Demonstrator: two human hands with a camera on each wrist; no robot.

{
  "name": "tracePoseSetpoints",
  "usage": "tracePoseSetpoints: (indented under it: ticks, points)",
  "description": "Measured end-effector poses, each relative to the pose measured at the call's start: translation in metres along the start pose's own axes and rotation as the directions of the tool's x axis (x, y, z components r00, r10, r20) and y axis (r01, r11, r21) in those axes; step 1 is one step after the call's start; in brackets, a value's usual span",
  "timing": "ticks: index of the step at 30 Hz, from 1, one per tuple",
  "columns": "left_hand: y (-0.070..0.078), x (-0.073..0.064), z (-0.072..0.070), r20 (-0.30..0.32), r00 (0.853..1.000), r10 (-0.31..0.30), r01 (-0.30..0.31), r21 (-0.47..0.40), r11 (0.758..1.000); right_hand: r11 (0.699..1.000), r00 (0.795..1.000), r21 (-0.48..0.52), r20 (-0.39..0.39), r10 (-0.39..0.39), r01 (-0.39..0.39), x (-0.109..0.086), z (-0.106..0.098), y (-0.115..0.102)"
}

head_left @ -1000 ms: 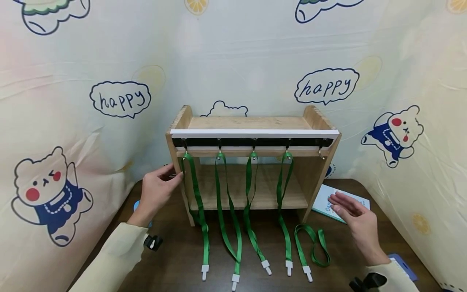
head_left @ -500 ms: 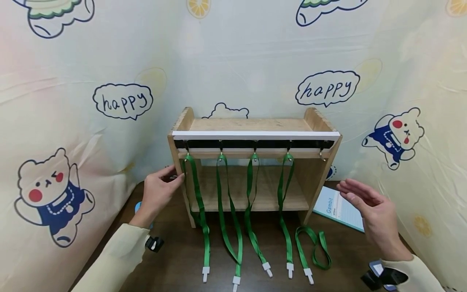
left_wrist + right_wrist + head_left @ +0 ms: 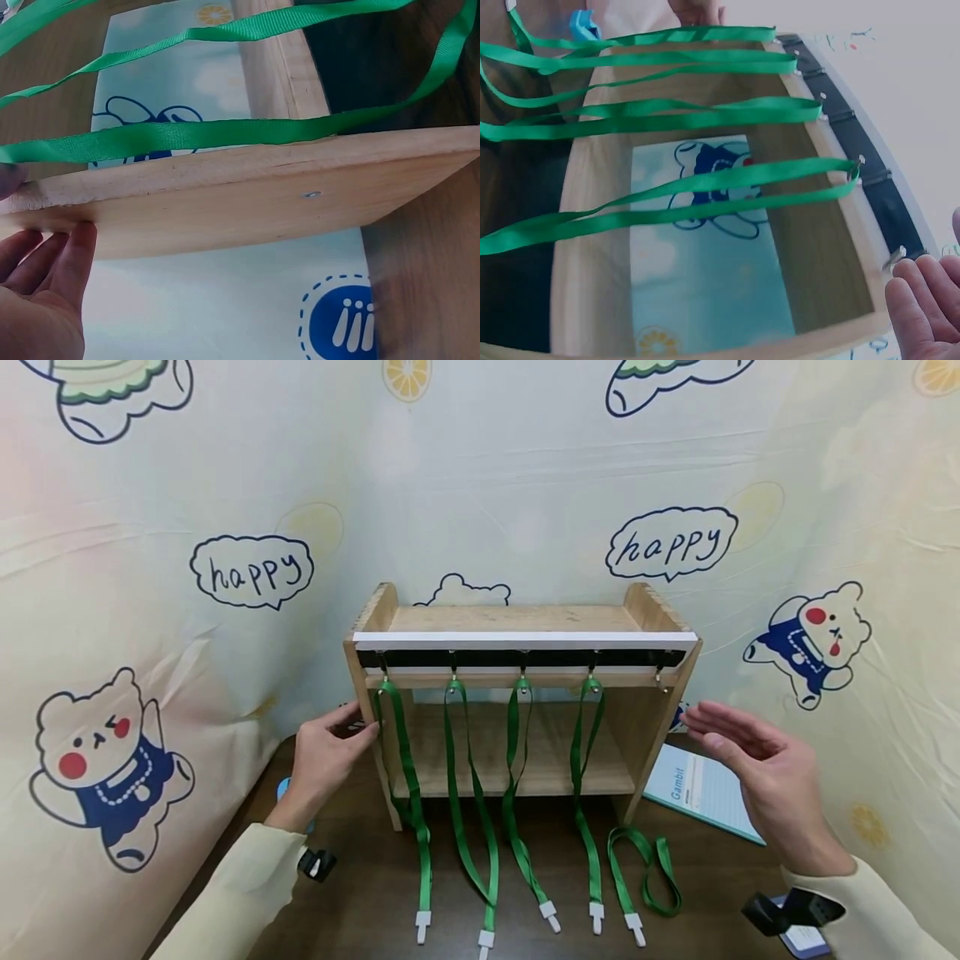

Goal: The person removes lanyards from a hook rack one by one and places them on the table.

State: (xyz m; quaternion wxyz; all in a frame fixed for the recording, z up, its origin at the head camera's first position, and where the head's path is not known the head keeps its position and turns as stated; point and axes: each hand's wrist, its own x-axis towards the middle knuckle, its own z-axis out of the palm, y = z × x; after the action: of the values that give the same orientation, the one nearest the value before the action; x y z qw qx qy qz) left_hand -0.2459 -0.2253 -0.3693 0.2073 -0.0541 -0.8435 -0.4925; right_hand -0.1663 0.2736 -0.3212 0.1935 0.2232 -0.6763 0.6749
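A small wooden shelf (image 3: 517, 618) stands on the dark table, with a black-and-white strip (image 3: 487, 657) of metal hooks along its front. My left hand (image 3: 327, 764) grips its left side panel (image 3: 225, 202), thumb at the front edge and fingers against the outer face. Several green lanyards (image 3: 406, 752) hang from the hooks, their white clips (image 3: 422, 927) reaching down in front. The rightmost hook (image 3: 660, 678) carries no lanyard; another green lanyard (image 3: 621, 877) lies looped on the table below it. My right hand (image 3: 772, 785) is raised right of the shelf, holding nothing, fingers extended.
A light-blue notebook (image 3: 697, 793) lies right of the shelf, partly behind my right hand. A blue-edged card holder (image 3: 806, 939) lies below my right wrist. Something bright blue (image 3: 282, 787) shows behind my left wrist. Printed cloth (image 3: 480, 468) encloses the back and sides.
My right hand has moved right and then slightly up, uncovering more of the notebook. My left hand stays on the side panel, and the lanyards hang as before.
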Motion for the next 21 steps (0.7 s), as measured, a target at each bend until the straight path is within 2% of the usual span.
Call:
tracePoseSetpoints:
  ticks: [8,12,15,21]
  points:
    - [-0.002,-0.002,0.000,0.007,1.000,0.011,-0.011,-0.001,1.000,0.992,0.998,-0.120,0.063,-0.026,0.033,0.016,0.022,-0.001]
    - [-0.002,-0.004,0.000,0.008,1.000,0.012,-0.012,-0.003,1.000,0.989,0.995,-0.133,0.087,-0.045,0.056,0.025,0.032,0.005]
    - [-0.002,-0.003,0.000,0.004,1.000,0.013,-0.013,-0.005,1.000,0.989,0.995,-0.140,0.091,-0.034,0.047,0.031,0.039,0.009]
    - [-0.002,-0.002,0.000,0.002,1.000,0.014,-0.014,-0.006,1.000,0.964,0.998,-0.265,0.061,0.015,0.001,0.039,0.054,0.018]
